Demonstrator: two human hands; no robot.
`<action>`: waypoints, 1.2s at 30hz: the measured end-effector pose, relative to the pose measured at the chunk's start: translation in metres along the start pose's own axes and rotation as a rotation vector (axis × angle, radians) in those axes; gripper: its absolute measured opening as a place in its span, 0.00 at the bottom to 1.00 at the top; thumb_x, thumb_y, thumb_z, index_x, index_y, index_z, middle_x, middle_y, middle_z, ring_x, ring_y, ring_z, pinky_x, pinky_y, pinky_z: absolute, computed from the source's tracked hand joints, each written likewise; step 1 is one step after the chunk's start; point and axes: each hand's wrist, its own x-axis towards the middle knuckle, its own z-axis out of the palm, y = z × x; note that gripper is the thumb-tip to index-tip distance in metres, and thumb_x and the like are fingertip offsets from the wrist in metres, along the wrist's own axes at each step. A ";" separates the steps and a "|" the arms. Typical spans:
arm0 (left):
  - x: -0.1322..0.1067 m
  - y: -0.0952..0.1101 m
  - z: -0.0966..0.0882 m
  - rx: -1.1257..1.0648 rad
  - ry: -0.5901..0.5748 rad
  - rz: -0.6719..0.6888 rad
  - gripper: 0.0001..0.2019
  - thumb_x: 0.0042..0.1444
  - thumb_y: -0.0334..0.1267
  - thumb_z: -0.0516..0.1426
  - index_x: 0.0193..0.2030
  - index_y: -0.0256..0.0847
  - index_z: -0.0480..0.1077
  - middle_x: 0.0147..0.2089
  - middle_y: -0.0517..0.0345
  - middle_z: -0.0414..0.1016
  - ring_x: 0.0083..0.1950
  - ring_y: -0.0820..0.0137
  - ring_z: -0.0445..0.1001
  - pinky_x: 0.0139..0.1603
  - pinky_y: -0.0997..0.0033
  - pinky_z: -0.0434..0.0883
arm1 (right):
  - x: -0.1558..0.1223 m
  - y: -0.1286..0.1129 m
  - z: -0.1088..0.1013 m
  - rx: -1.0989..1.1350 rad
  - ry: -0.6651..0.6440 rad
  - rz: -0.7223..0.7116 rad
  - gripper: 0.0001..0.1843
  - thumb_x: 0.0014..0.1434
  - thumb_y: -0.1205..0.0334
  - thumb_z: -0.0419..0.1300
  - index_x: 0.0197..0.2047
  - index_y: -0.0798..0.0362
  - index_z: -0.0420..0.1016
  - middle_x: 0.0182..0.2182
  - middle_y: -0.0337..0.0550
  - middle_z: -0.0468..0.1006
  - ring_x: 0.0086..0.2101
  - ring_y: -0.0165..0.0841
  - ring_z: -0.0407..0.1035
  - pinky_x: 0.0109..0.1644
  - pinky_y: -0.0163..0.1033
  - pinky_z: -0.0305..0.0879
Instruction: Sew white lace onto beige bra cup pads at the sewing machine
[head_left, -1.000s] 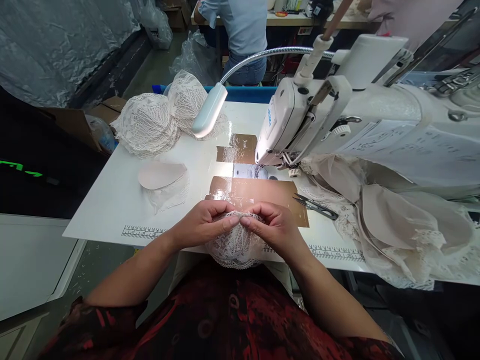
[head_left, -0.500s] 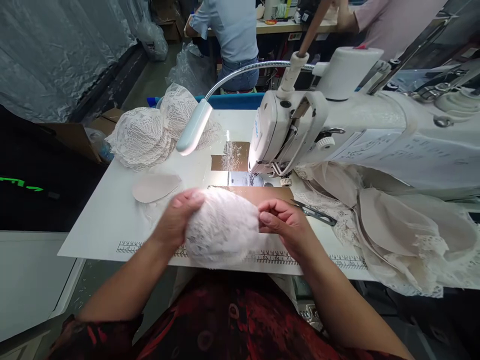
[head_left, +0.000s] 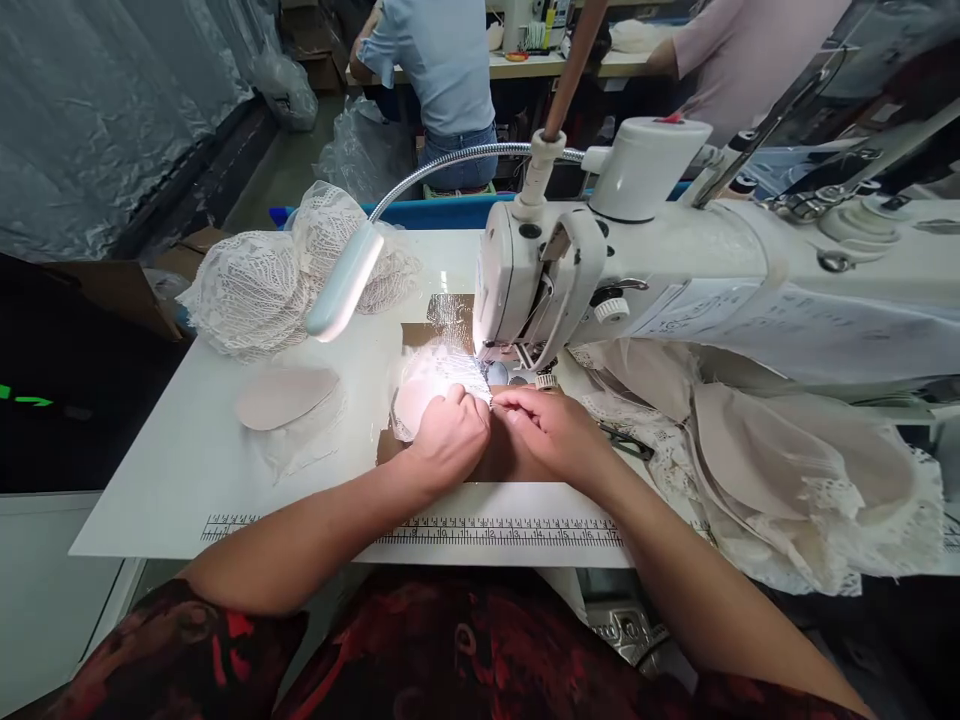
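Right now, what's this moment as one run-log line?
left hand: on lace bra cup | right hand: at cup's edge | sewing machine: beyond both hands | thread snips: beside right wrist

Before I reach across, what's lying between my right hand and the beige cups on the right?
In the head view, dark snips, partly hidden by your right hand, and some lace edging lie between it and the beige cups.
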 end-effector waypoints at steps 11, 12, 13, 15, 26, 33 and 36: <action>-0.017 -0.030 -0.029 -0.484 -0.029 0.100 0.16 0.66 0.37 0.46 0.40 0.37 0.74 0.43 0.50 0.76 0.41 0.67 0.72 0.44 0.66 0.71 | -0.005 0.002 0.029 -0.587 -0.066 -0.103 0.17 0.61 0.72 0.48 0.47 0.54 0.73 0.41 0.48 0.74 0.39 0.38 0.63 0.38 0.40 0.58; -0.016 -0.032 -0.023 -0.453 0.018 0.091 0.15 0.66 0.37 0.47 0.43 0.37 0.74 0.47 0.49 0.76 0.43 0.66 0.72 0.45 0.64 0.71 | -0.005 0.002 0.029 -0.609 -0.063 -0.093 0.18 0.62 0.72 0.47 0.49 0.53 0.73 0.42 0.49 0.74 0.39 0.39 0.63 0.38 0.40 0.59; -0.015 -0.034 -0.017 -0.418 0.053 0.088 0.14 0.65 0.37 0.48 0.45 0.37 0.73 0.50 0.49 0.75 0.44 0.65 0.72 0.46 0.62 0.71 | -0.004 0.002 0.030 -0.625 -0.060 -0.082 0.19 0.63 0.72 0.46 0.51 0.53 0.72 0.42 0.50 0.74 0.40 0.39 0.63 0.39 0.41 0.59; -0.012 -0.036 -0.005 -0.370 0.089 0.089 0.13 0.65 0.36 0.48 0.47 0.37 0.73 0.54 0.49 0.74 0.43 0.63 0.71 0.45 0.60 0.71 | -0.002 0.002 0.031 -0.644 -0.054 -0.062 0.20 0.63 0.72 0.45 0.54 0.53 0.71 0.44 0.50 0.74 0.41 0.40 0.64 0.40 0.42 0.60; 0.009 -0.063 0.008 -0.393 0.127 0.231 0.16 0.65 0.38 0.47 0.48 0.34 0.74 0.53 0.44 0.75 0.46 0.61 0.72 0.47 0.59 0.72 | 0.012 -0.002 0.034 -0.697 0.010 0.022 0.23 0.62 0.71 0.46 0.57 0.51 0.70 0.44 0.52 0.74 0.36 0.38 0.66 0.32 0.41 0.59; 0.010 -0.067 0.010 -0.381 0.177 0.241 0.16 0.64 0.37 0.49 0.50 0.35 0.74 0.51 0.45 0.76 0.46 0.62 0.72 0.47 0.58 0.73 | 0.009 -0.002 0.034 -0.654 0.003 -0.006 0.22 0.60 0.74 0.47 0.52 0.50 0.73 0.40 0.49 0.75 0.36 0.39 0.65 0.34 0.41 0.59; 0.011 -0.067 0.013 -0.400 0.202 0.217 0.16 0.62 0.35 0.49 0.50 0.34 0.74 0.52 0.44 0.76 0.48 0.61 0.71 0.49 0.56 0.73 | 0.007 0.003 0.035 -0.622 0.023 -0.028 0.22 0.59 0.75 0.48 0.52 0.50 0.73 0.41 0.48 0.74 0.37 0.38 0.64 0.34 0.41 0.57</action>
